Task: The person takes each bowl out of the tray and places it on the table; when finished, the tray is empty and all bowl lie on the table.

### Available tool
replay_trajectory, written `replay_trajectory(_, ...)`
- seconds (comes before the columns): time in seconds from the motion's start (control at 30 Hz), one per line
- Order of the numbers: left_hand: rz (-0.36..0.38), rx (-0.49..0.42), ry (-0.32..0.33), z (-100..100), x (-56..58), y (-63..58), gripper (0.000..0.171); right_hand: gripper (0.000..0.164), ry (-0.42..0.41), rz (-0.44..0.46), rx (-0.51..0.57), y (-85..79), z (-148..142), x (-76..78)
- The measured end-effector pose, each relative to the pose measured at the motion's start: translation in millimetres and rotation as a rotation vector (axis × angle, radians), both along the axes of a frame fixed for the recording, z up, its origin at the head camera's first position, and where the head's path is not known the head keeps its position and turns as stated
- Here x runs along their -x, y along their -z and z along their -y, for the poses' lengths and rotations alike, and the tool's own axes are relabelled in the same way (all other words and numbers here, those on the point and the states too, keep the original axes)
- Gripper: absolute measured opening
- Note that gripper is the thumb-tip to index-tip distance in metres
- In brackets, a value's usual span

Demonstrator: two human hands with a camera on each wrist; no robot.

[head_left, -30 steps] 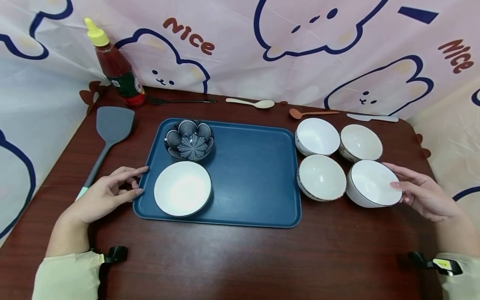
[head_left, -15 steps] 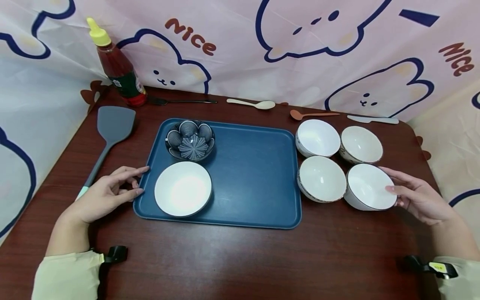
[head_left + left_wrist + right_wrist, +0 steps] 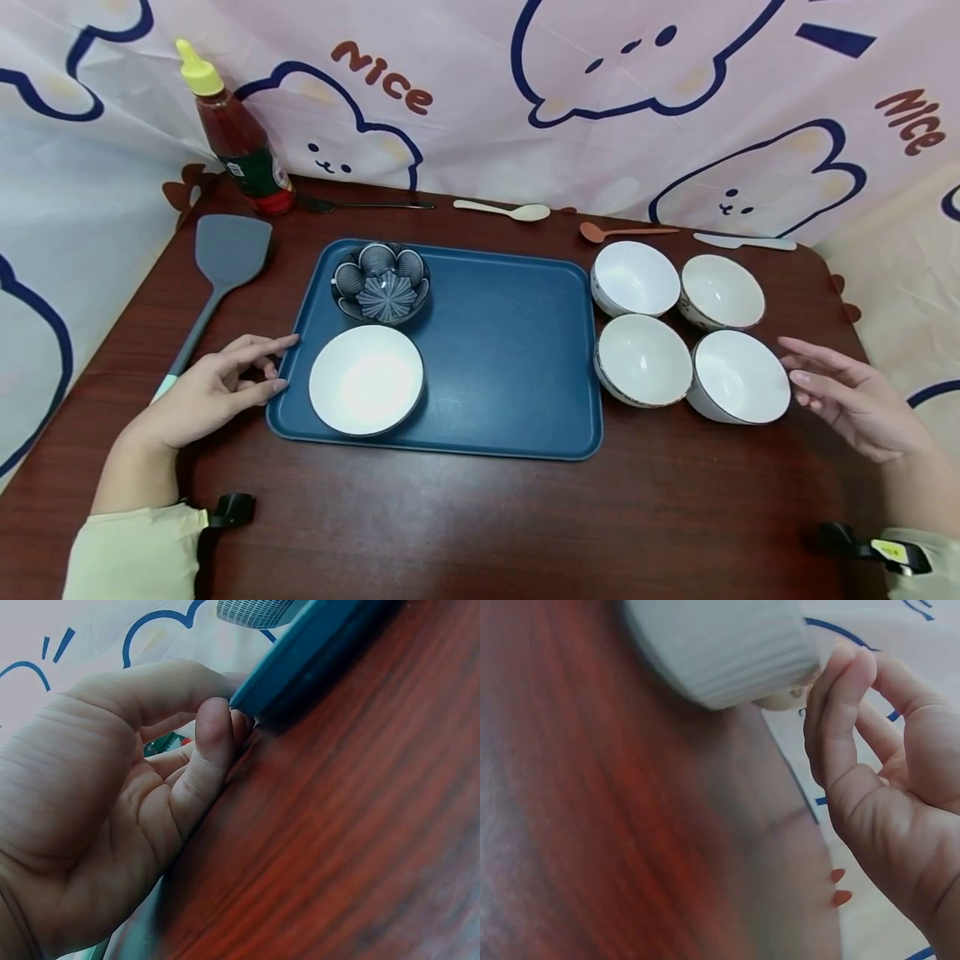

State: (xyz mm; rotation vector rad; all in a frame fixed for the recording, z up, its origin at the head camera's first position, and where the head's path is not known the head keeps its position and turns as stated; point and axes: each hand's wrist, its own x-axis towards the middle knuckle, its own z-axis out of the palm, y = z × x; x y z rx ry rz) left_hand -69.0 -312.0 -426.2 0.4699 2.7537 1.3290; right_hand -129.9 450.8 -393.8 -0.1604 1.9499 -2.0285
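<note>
My left hand [image 3: 213, 387] holds the left rim of a blue rectangular tray [image 3: 502, 358], index fingertip and thumb tip at its edge; the left wrist view shows the fingers bent at that edge. On the tray's left side stand a dark petal-patterned bowl [image 3: 382, 283] and, in front of it, a white bowl [image 3: 366, 380]. My right hand [image 3: 855, 400] is just right of a white ribbed bowl [image 3: 738, 377], fingers loosely bent around nothing. Beside that bowl are three more white bowls: a front-left bowl [image 3: 643, 361], a back-left bowl [image 3: 635, 278] and a back-right bowl [image 3: 722, 292].
Left of the tray lies a grey spatula [image 3: 231, 254], its handle partly behind my left hand. A red sauce bottle [image 3: 243, 150] stands at the back left. Along the back lie a black fork [image 3: 367, 205], cream spoon [image 3: 517, 212], brown spoon [image 3: 622, 232] and white knife [image 3: 742, 242].
The white ribbed bowl has shifted slightly left and forward, closer to the front-left bowl. My right hand has let go of it and drawn back right. My left hand stays at the tray.
</note>
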Motion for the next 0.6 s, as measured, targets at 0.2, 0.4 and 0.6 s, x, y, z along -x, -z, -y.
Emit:
replay_trajectory(0.2, 0.007, 0.003, -0.001, -0.2, 0.3, -0.6, 0.054, 0.052, 0.007, -0.068, 0.013, -10.1, 6.5, 0.4)
replay_trajectory(0.4, 0.015, -0.001, -0.003, 0.1, 0.3, -0.1, 0.054, 0.048, 0.003, -0.083, 0.024, -22.4, 24.3, 0.3)
replay_trajectory(0.6, 0.007, -0.004, -0.003, 0.4, 0.4, 0.3, 0.054, 0.045, 0.014, -0.072, 0.025, -33.5, 42.9, -0.7)
